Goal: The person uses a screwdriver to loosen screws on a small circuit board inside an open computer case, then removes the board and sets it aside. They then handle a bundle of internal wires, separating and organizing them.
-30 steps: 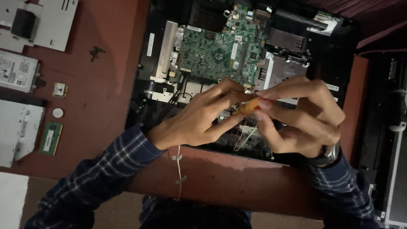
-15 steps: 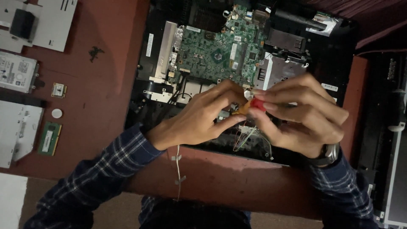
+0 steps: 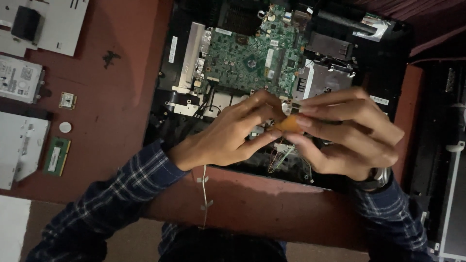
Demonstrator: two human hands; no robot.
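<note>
Pinching a small orange piece [image 3: 287, 123] between them, left hand [image 3: 228, 138] and right hand [image 3: 349, 138] hover over an opened laptop [image 3: 194, 73]; green circuit board [image 3: 252, 60] at twelve o'clock.

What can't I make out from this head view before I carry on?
- Small orange part: pinched between left hand and right hand; the fingers cover most of it, so its shape is unclear.
- Open laptop base: its lower middle is hidden behind both hands.
- Thin wires: too fine and dim to trace.
- Grey drive: cut off by the left edge.
</note>
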